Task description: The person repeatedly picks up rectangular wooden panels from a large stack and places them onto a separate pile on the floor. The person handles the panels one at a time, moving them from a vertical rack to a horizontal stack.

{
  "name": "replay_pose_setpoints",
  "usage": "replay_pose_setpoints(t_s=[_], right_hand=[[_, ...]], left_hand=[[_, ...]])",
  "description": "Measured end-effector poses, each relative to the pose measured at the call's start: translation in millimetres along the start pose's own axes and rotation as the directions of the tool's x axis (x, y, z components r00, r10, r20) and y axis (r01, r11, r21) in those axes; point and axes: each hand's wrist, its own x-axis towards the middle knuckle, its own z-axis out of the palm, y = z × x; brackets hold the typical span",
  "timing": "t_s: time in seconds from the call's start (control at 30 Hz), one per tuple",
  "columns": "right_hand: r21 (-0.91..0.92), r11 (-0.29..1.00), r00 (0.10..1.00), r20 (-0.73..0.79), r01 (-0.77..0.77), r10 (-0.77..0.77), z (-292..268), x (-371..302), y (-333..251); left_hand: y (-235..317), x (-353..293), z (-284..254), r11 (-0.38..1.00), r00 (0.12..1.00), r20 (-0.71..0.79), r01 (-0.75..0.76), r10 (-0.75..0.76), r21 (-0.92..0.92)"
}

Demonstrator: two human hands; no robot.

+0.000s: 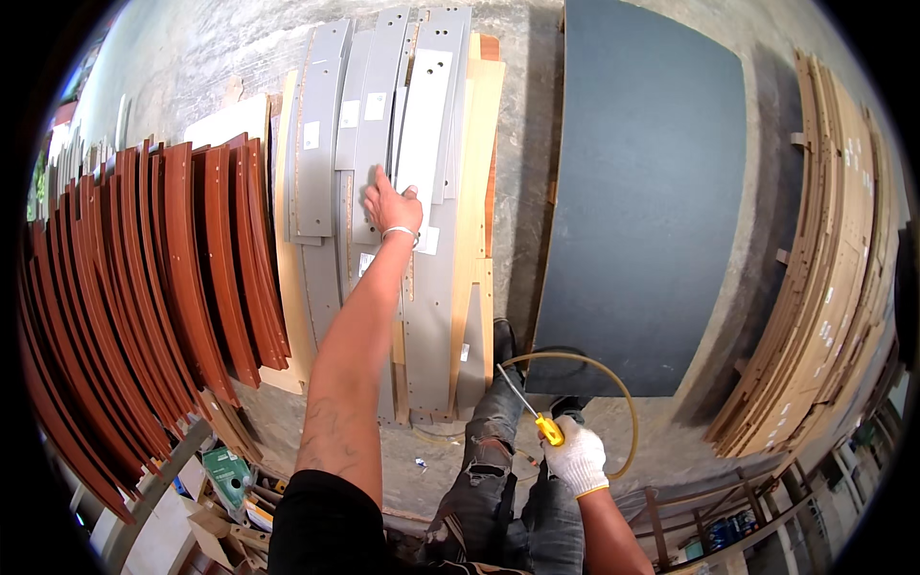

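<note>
My bare left hand point(393, 209) reaches over a stack of long grey panels point(379, 125), with its thumb and forefinger apart. It is at the lower end of a lighter grey board point(422, 129); whether the fingers press on a panel, I cannot tell. In a white knit glove, my right hand point(575, 458) is closed around the yellow handle of a screwdriver point(549, 429). The metal shaft points up and to the left. A yellowish hose point(628, 407) loops around that hand; whether it is also in the grip is hidden.
Reddish-brown slats point(182, 259) stand in a long row at the left. A large dark board point(647, 192) lies right of my legs, and stacked light-brown boards point(815, 278) line the far right. Pale wooden pieces point(476, 192) border the grey stack. Cartons point(225, 527) sit at lower left.
</note>
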Motion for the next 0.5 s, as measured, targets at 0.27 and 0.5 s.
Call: replay_pose_setpoints(t_s=[0.27,0.5], right_hand=[[-0.026,0.999,0.998,-0.045,0.045,-0.047,11,6,13],[0.013,0.998,0.996,-0.053,0.068,-0.067,10,6,14]], left_hand=[[31,-3,9,0.939,0.984,0.173,-0.102,0.047,0.327],[15,18,-5,0.975,0.959,0.284,-0.061,-0.002,0.212]])
